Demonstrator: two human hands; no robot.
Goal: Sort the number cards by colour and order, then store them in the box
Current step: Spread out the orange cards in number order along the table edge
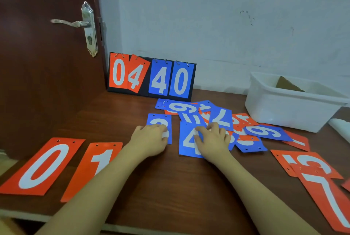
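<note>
Red and blue number cards lie on a brown table (161, 187). A red 0 card (41, 166) and a red 1 card (98, 164) lie side by side at the near left. My left hand (149, 140) rests on a blue card (160, 121), apparently a 3. My right hand (214, 140) presses flat on a blue 4 card (189, 142) beside it. Behind my hands is a mixed heap with a blue 6 (180, 107), a blue 7 (221, 117) and a blue 9 (265, 131). Red cards (310, 166) overlap at the near right. The white box (291, 107) stands at the back right.
A black flip scoreboard (151, 75) showing 04 in red and 40 in blue stands against the wall at the back. A dark wooden door with a metal handle (75, 23) is at the left. The table's front edge runs just below my forearms.
</note>
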